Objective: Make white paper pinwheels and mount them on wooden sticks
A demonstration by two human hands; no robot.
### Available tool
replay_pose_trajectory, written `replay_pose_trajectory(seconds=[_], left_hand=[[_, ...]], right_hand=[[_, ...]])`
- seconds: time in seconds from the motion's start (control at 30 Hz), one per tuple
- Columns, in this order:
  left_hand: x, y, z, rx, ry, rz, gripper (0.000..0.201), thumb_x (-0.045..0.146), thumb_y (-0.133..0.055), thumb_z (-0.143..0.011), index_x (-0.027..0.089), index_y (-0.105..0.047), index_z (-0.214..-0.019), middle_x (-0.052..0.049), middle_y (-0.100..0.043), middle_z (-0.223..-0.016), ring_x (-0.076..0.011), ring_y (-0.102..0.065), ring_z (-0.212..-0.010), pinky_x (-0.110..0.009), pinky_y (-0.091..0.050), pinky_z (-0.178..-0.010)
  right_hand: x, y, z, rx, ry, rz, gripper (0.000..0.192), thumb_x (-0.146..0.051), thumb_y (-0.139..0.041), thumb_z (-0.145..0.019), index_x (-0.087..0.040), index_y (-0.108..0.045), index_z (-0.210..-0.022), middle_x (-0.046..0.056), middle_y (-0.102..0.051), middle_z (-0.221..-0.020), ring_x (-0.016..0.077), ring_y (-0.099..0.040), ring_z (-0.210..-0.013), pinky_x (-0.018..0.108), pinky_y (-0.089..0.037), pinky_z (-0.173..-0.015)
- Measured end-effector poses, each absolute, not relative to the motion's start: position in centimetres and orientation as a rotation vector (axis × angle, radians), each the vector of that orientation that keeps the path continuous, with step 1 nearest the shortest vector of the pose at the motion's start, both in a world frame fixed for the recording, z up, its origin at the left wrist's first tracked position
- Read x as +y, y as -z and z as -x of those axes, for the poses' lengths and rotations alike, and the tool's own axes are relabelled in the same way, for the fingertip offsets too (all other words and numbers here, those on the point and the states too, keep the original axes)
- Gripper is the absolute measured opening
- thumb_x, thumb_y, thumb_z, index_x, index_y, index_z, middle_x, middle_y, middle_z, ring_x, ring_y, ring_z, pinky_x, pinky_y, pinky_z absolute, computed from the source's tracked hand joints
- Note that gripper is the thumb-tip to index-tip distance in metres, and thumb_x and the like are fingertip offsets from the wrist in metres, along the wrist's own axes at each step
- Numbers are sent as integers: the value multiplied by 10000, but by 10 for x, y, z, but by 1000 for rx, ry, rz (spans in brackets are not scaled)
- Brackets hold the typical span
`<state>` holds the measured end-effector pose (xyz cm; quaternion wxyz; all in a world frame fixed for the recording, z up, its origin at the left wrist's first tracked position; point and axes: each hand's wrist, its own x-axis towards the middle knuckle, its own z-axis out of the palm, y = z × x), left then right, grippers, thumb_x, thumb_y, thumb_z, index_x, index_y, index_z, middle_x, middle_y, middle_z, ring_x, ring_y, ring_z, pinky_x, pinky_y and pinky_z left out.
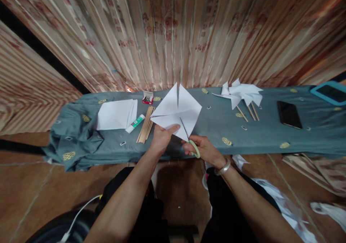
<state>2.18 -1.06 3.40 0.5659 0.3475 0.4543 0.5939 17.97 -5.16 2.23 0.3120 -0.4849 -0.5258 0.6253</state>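
My left hand (163,135) pinches a white paper square (190,107) at its lower left side, thumb on top. Slits run inward from the corners of the square that show, toward its middle. In my right hand (200,147) is a pair of scissors (195,149) with pale green handles, fingers closed around them. Their blades are at the paper's bottom corner, beside a slit there, and are mostly hidden. The paper is held up above the front edge of the cloth-covered surface.
On the green cloth (216,127) lie stacked white paper (115,115), a glue stick (135,123), several wooden sticks (146,126) and a small red box (147,98). Farther right are paper pinwheels (240,91), a phone (289,114) and a blue-framed device (331,92). A curtain (173,37) hangs behind.
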Motion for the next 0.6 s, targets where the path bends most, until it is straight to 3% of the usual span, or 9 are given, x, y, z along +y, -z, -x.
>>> replay_pose_trajectory(seconds=[0.6], left_hand=[[-13, -33, -21, 1045, -1408, -805, 306, 193, -828, -465, 148, -682, -730, 1, -693, -743, -139, -596, -679, -275, -474, -705]], right_hand=[[-51, -23, -175, -1293, -1684, 1268, 561, -660, -792, -535, -154, -653, -733, -17, -628, -568, 74, -527, -496, 211, -402, -491]])
